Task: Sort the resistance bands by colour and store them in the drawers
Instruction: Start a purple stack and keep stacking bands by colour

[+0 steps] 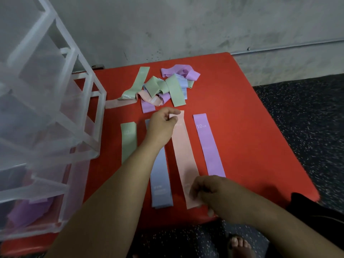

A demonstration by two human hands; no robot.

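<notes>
Four bands lie flat side by side on the red mat: a green band, a blue band, a pink band and a purple band. My left hand pinches the far end of the pink band. Down at its near end my right hand pinches the same band. A mixed pile of bands in green, pink, purple and blue lies further back. The clear plastic drawer unit stands at the left, and a purple band shows in its lowest drawer.
A grey wall runs along the mat's far edge. Dark speckled floor lies to the right and in front of the mat. My bare foot shows at the bottom. A loose pink band reaches toward the drawer unit.
</notes>
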